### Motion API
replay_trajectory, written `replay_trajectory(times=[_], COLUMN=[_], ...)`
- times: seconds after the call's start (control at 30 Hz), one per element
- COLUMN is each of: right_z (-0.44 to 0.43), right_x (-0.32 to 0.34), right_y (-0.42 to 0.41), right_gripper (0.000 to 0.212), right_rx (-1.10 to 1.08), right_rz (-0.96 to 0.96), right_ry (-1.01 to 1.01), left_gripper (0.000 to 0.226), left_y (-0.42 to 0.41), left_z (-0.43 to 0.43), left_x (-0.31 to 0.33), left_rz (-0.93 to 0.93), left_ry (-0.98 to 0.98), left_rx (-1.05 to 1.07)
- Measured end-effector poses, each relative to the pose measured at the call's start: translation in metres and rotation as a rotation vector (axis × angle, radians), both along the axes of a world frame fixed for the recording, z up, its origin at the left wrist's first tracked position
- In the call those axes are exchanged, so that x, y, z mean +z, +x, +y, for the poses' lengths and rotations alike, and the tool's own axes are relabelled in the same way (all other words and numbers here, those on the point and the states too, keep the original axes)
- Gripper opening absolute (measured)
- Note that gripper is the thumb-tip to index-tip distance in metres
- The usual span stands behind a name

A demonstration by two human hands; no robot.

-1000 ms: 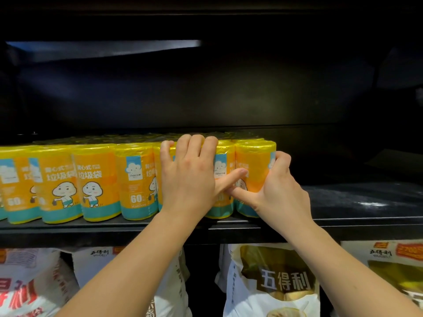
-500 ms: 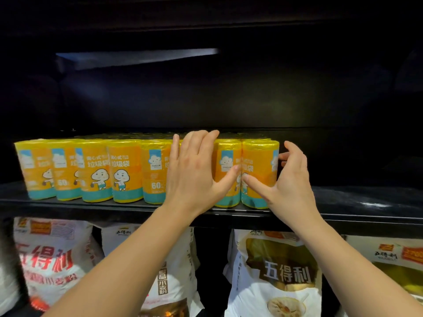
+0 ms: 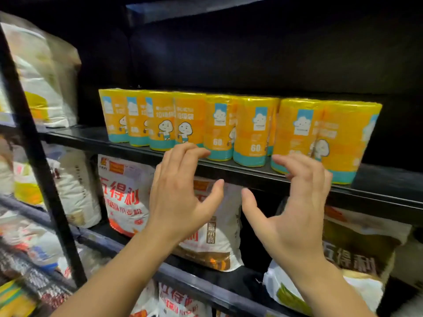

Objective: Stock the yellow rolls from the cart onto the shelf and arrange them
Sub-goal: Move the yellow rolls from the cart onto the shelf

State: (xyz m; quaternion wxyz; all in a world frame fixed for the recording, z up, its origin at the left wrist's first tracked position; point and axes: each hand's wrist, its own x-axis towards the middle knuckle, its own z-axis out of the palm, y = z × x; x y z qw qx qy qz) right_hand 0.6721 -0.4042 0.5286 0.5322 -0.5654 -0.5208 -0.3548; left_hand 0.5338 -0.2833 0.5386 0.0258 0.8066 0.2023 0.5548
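Observation:
Several yellow rolls (image 3: 251, 131) with teal bottoms and cartoon labels stand upright in a row along the front of the black shelf (image 3: 229, 169). My left hand (image 3: 183, 197) hovers just below and in front of the shelf edge, fingers loosely curled, holding nothing. My right hand (image 3: 295, 202) hangs beside it under the rightmost rolls, fingers also loosely bent and empty. Neither hand touches a roll. The cart is out of view.
White flour bags (image 3: 128, 191) with red lettering fill the shelf below. More bags (image 3: 39, 72) sit in the bay to the left, behind a black upright post (image 3: 39, 161). Bare shelf (image 3: 389, 177) lies right of the rolls.
Both hands have let go of the rolls and pulled back and down below the shelf edge. The view has swung so the rolls now sit higher and to the right.

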Motion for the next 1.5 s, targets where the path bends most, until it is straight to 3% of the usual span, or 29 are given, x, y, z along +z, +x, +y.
replay_trajectory(times=[0.37, 0.9, 1.3, 1.5], right_z=[0.118, 0.292, 0.409, 0.498], right_x=[-0.099, -0.226, -0.309, -0.379], right_y=[-0.145, -0.377, -0.484, -0.533], right_gripper=[0.053, 0.053, 0.060, 0.053], right_rx=[0.374, 0.657, 0.771, 0.786], right_rz=[-0.021, 0.057, 0.045, -0.018], right_ry=[-0.517, -1.009, -1.458, -1.604], left_gripper=[0.043, 0.045, 0.044, 0.052], left_y=[-0.175, -0.454, -0.558, -0.571], left_z=[0.086, 0.192, 0.233, 0.281], left_x=[-0.104, -0.253, -0.363, -0.413], left_rz=[0.098, 0.173, -0.182, -0.262], left_ry=[-0.294, -0.839, -1.359, -1.579], left_rx=[0.217, 0.590, 0.833, 0.905])
